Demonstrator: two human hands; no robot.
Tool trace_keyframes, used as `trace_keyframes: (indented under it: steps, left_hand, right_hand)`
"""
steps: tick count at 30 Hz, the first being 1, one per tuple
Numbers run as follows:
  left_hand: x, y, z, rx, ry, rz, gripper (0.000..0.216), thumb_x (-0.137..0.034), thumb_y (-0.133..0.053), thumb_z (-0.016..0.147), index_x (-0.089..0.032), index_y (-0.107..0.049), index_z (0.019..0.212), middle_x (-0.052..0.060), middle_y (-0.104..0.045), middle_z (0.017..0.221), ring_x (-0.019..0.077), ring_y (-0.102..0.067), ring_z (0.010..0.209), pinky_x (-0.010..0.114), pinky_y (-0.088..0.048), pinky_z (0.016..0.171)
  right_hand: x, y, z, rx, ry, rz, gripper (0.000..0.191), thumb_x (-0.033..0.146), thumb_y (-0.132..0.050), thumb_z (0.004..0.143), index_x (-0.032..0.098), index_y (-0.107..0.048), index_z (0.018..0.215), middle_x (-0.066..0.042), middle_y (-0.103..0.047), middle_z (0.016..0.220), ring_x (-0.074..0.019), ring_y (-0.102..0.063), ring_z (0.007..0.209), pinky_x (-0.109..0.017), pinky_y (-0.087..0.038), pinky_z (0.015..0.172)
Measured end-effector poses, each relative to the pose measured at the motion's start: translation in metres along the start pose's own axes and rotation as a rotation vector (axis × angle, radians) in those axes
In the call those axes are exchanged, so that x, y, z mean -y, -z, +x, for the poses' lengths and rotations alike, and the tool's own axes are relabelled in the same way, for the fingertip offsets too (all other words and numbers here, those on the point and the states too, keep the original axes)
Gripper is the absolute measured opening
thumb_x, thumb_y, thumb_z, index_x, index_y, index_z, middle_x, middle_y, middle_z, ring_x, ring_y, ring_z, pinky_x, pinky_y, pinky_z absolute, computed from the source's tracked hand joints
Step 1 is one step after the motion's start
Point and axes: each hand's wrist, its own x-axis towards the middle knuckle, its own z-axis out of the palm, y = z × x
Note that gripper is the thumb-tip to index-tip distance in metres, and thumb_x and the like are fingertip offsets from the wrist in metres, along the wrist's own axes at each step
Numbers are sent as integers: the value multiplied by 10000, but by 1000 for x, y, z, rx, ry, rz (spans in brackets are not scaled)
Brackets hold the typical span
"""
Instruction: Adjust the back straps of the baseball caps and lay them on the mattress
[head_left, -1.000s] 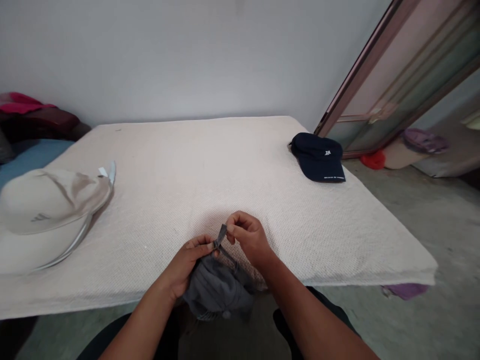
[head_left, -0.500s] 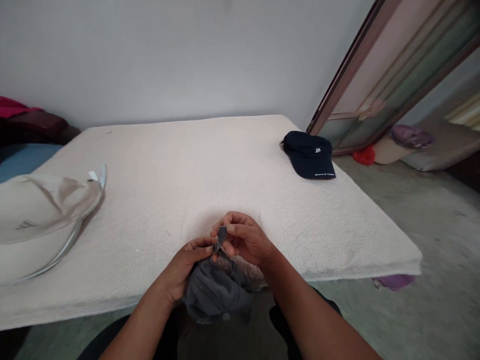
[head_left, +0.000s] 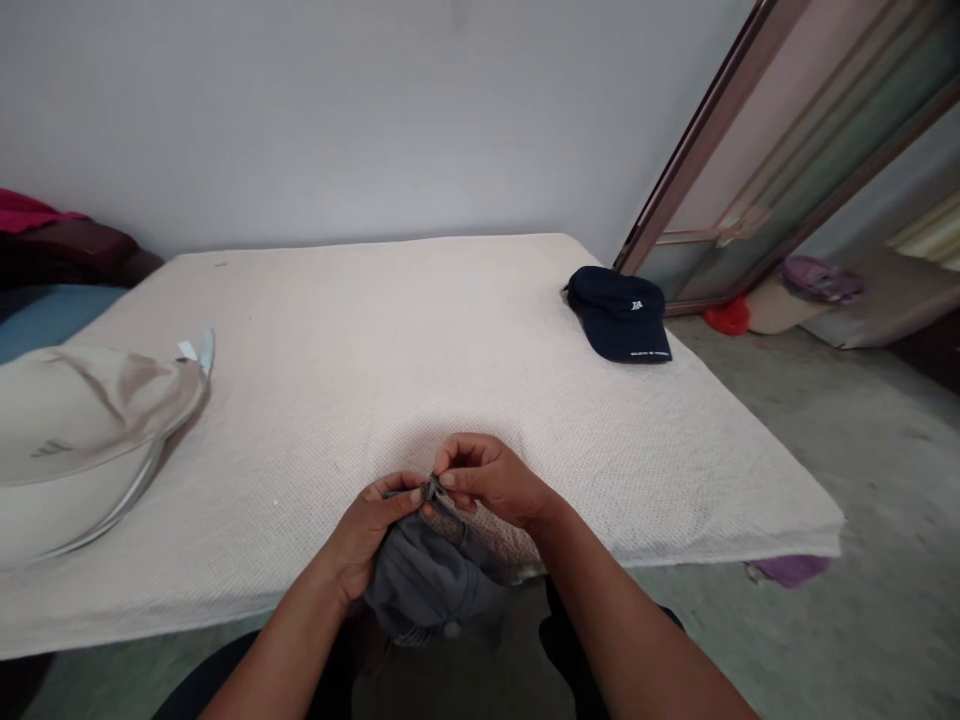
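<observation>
A grey cap (head_left: 431,585) hangs over the near edge of the white mattress (head_left: 420,340), held between both hands. My left hand (head_left: 371,535) grips the cap's back beside the metal buckle (head_left: 433,490). My right hand (head_left: 487,480) pinches the cap's adjusting strap right at the buckle; almost none of the strap shows past the fingers. Both hands are closed and nearly touch each other.
A navy cap (head_left: 621,312) lies on the mattress at the far right edge. A beige wide-brimmed hat (head_left: 82,430) lies at the left. Red and dark cloth (head_left: 52,235) is piled far left. A framed panel (head_left: 757,160) leans at the right above a bare concrete floor (head_left: 862,450).
The strap end that stood up between my fingers has been drawn down to the buckle. My right hand has lowered slightly toward my left.
</observation>
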Motion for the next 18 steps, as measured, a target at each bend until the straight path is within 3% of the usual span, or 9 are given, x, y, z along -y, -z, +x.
trace_keyframes:
  steps: [7,18]
  left_hand:
    - [0,4,2,-41,-27,120,228,-188,-774,657,-150,-638,836,40,-710,661,136,-639,558,243,-506,565]
    - [3,4,2,-27,-37,226,248,-247,-774,660,-153,-652,855,36,-708,684,133,-633,575,237,-492,569]
  right_hand:
    - [-2,0,3,-54,-81,-377,47,168,-616,718,145,-598,754,23,-575,603,-55,-420,478,-186,-319,451]
    - [-3,1,1,-56,-35,-633,65,136,-577,712,145,-617,762,-21,-639,725,-111,-554,669,-218,-402,598]
